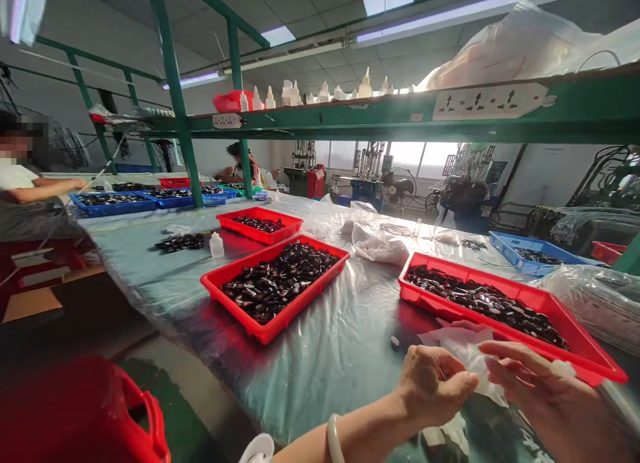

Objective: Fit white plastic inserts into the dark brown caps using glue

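Observation:
My left hand (433, 386), with a pale bangle (334, 439) on its wrist, is closed, the thumb pressed towards curled fingers; whatever it may hold is hidden. Facing it on the right is my right hand (545, 399), its fingers stretched out and somewhat apart. Crumpled white tissue-like material (465, 349) lies behind and between the hands; I cannot tell whether either touches it. Just beyond stands a red tray (500, 286) of small black glossy pieces (480, 303). One small piece with a pale face (395, 342) lies on the table left of the tissue.
Another red tray (270, 333) of black pieces stands mid-table, a smaller red tray (260, 236) behind it. A small white bottle (217, 245) is near a loose black pile (181, 243). A green shelf (320, 121) spans above. Co-workers sit at far left and behind.

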